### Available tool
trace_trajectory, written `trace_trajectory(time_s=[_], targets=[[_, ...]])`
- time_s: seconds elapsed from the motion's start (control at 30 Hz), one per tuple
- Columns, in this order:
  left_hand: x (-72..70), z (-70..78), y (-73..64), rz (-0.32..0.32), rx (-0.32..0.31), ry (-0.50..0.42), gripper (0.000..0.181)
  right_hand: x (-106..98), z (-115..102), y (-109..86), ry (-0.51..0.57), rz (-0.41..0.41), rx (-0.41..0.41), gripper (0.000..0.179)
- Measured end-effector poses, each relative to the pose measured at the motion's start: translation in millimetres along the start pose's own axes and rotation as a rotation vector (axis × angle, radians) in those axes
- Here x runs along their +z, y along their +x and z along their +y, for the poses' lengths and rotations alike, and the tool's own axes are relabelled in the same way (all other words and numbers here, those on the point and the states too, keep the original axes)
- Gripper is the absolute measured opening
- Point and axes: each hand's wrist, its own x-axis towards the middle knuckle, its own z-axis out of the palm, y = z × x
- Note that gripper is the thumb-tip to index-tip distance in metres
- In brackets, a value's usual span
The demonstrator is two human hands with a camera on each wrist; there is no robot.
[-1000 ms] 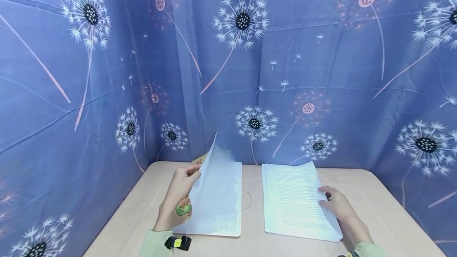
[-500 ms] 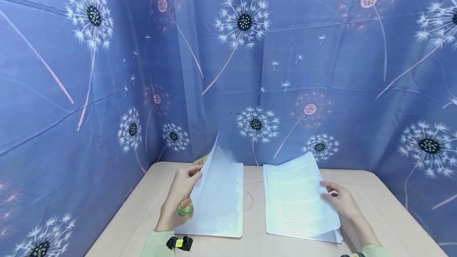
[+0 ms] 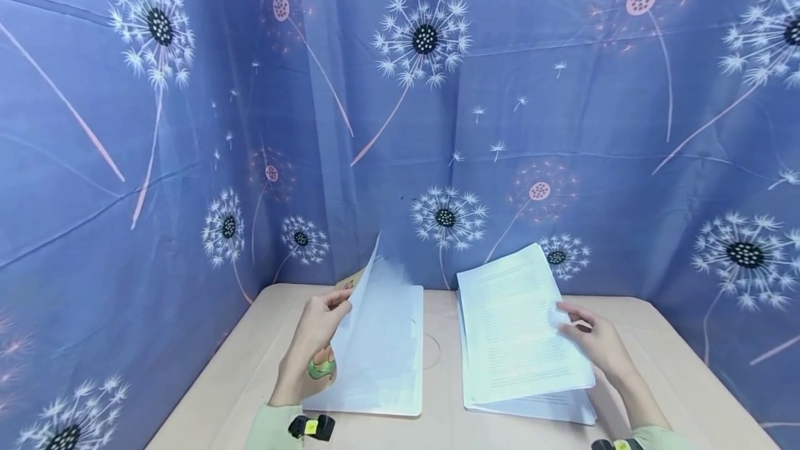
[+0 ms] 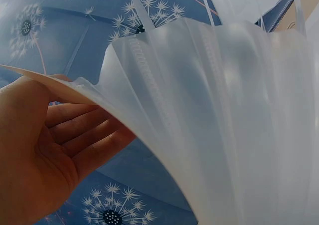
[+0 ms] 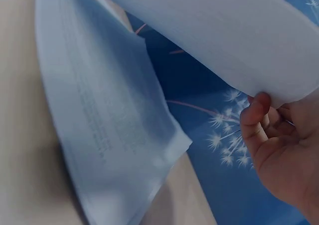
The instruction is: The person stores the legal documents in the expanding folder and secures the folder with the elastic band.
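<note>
Head view: the right hand (image 3: 596, 349) pinches the lifted paper (image 3: 528, 328) at its right edge; the left hand (image 3: 315, 328) grips the cover (image 3: 322, 368) of the folder (image 3: 381, 356) by its edge. The page count in the right pinch cannot be determined.

The lifted paper is tilted and skewed above the lower sheets (image 3: 553, 407), its far edge raised in front of the curtain (image 3: 500, 54). The folder lies on the tabletop (image 3: 440, 394), left of the paper and apart from it. In the left wrist view, its clear sleeves (image 4: 224, 110) fan out beside the cover.

Recommended handling, by judgement:

1. Pinch the pages near mid-edge, through their full thickness, to limit sagging at the corners.
2. Lift slowly until the near edge clears the lower sheets. In the right wrist view these appear bowed; a quick pull could drag them along.
3. Hold the cover steady with light pressure. Excess force may crease the thin sleeves; too little may let the cover fall.
</note>
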Motion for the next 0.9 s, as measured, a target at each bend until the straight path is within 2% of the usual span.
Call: trace_trajectory(time_s=[0.37, 0.67, 0.9], targets=[[0.1, -0.1, -1.5, 0.011, 0.008, -0.007, 0.032, -6.7, -20.9, 0.5, 0.066, 0.018, -0.013, 0.056], [-2.4, 0.2, -2.6, 0.001, 0.01, -0.017, 0.031, -9.1, -40.7, 1.2, 0.127, 0.063, -0.06, 0.056], [-3.0, 1.1, -2.2, 0.004, 0.004, -0.02, 0.032, -13.2, -58.7, 2.2, 0.157, 0.101, -0.053, 0.059]])
